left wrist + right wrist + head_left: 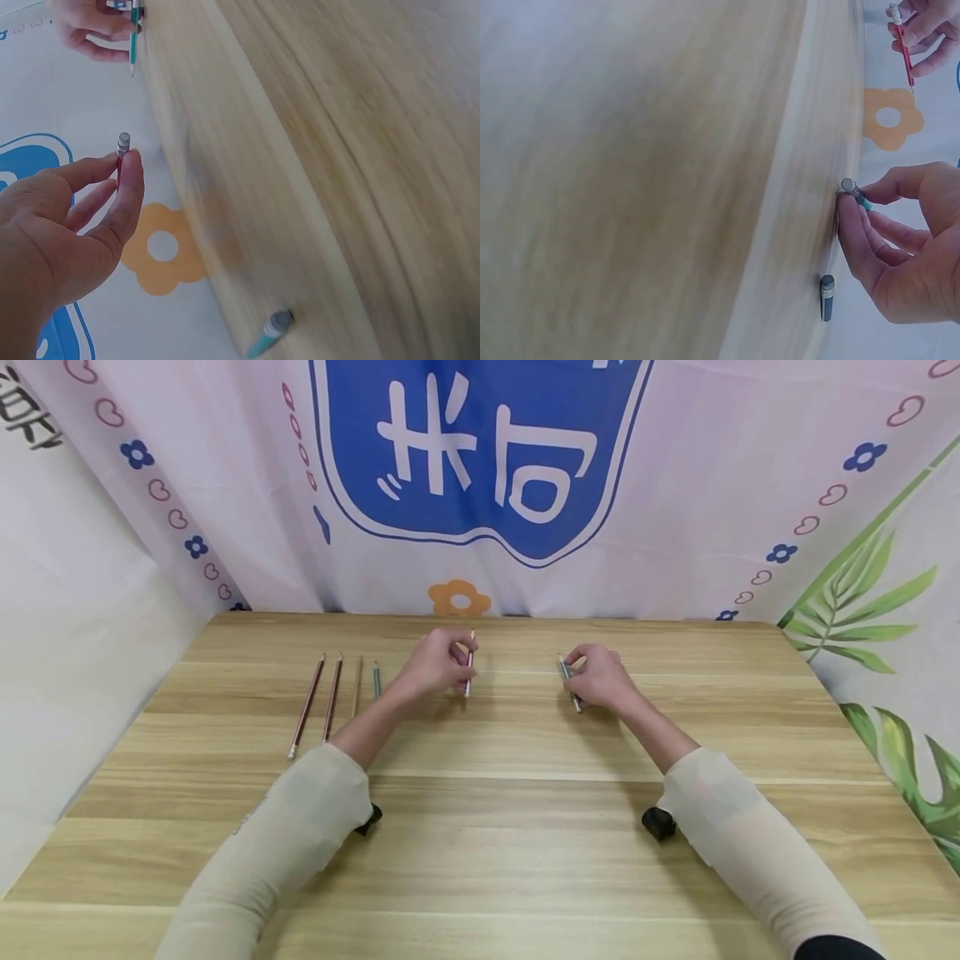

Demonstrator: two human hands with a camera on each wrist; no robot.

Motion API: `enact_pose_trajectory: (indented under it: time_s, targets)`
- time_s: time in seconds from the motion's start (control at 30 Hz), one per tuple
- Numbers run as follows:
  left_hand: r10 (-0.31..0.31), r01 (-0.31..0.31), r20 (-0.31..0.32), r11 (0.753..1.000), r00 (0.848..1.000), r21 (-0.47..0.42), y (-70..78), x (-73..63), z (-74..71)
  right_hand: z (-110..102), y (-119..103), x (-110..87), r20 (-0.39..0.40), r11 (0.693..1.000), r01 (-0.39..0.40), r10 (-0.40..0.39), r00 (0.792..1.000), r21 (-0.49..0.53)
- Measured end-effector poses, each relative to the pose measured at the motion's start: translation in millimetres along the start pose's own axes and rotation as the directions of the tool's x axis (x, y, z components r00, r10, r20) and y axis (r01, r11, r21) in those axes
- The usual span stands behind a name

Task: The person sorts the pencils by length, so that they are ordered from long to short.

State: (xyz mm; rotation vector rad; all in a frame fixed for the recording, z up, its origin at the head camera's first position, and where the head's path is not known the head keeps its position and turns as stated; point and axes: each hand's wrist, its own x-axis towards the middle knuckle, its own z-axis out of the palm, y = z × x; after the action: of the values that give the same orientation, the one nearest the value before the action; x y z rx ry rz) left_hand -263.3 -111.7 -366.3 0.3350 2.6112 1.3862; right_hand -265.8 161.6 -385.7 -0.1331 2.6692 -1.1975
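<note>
My left hand [441, 662] pinches a red pencil [470, 670] between thumb and fingers, its eraser end toward me and its point toward the back. My right hand [600, 677] pinches a green pencil [569, 682] close over the table, tilted slightly, with the eraser end nearer me. Left of my left hand lie two dark red pencils [307, 706], a tan pencil [357, 683] and a teal pencil [377, 680], side by side; my left forearm covers their lower parts. In the right wrist view, a dark pencil [826, 298] lies beside my right hand.
The wooden table [510, 860] runs back to a hanging cloth [675, 543] with a blue emblem and an orange flower. Leaf-patterned covering [862, 635] borders the right side, a white one [82, 635] the left. A black strap piece [660, 823] shows under each sleeve.
</note>
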Motion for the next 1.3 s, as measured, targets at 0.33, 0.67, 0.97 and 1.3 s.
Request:
enact_pose_trajectory:
  time_s: [0.33,0.67,0.97,1.3]
  targets:
    - [-0.013,0.013,-0.005,1.0,1.0,0.007,-12.0,-8.6,-14.0,0.3,0.5,-1.2,0.003,0.999,-0.004,0.004,1.0,0.052]
    - [-0.05,0.05,0.011,0.999,0.999,0.015,-15.4,-16.3,-24.0,0.5,0.8,-3.7,-0.01,0.997,0.008,-0.007,1.0,0.077]
    - [-0.071,0.07,0.014,0.997,0.997,0.027,-21.6,-22.1,-33.0,1.9,-2.0,-6.9,0.012,0.991,0.033,-0.034,0.999,0.131]
    - [-0.101,0.101,0.003,0.994,0.995,0.029,-28.4,-26.2,-41.0,3.3,-2.8,-7.6,0.027,0.989,0.06,-0.064,0.998,0.135]
